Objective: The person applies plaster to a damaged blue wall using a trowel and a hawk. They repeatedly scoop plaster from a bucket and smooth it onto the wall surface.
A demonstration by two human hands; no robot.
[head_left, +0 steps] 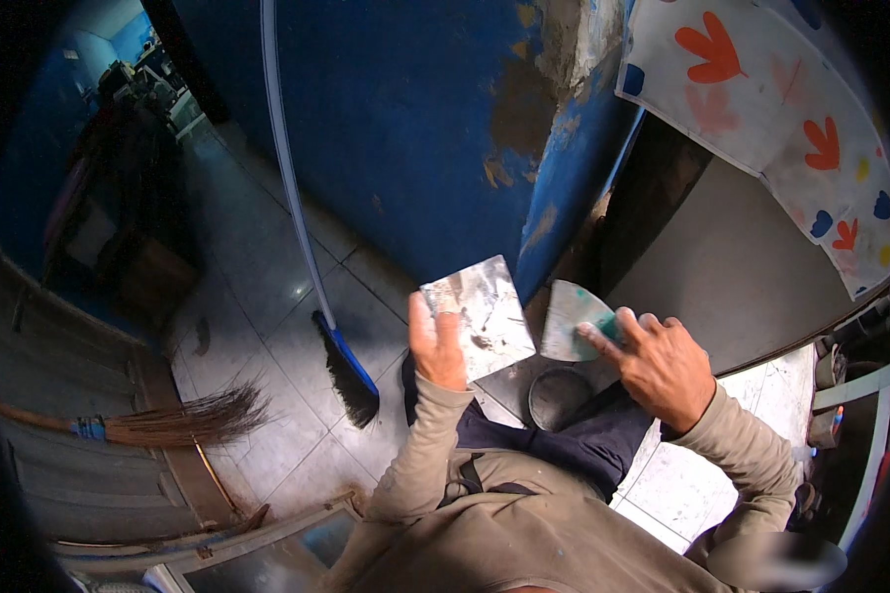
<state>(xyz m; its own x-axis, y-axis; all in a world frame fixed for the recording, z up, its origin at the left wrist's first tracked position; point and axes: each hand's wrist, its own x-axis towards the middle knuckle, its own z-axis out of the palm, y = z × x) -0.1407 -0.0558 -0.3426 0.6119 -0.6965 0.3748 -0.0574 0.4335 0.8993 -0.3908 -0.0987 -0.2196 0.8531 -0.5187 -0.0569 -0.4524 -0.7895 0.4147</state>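
My left hand [435, 346] holds up a square metal plate [485, 311] smeared with grey filler, thumb on its face. My right hand [658, 361] grips a putty knife [569, 321] with a green handle; its wide blade is coated in pale filler and almost touches the plate's right edge. Both are held in front of a blue wall corner [554, 188] with patches of flaked paint and brown plaster. Below the hands a round dark container [559, 395] stands on the floor by my legs.
A blue broom [351, 371] with a long pale handle leans against the blue wall. A straw broom [168, 420] lies to the left on the grey tiled floor [267, 287]. A patterned white curtain [781, 109] hangs at upper right above a dark doorway.
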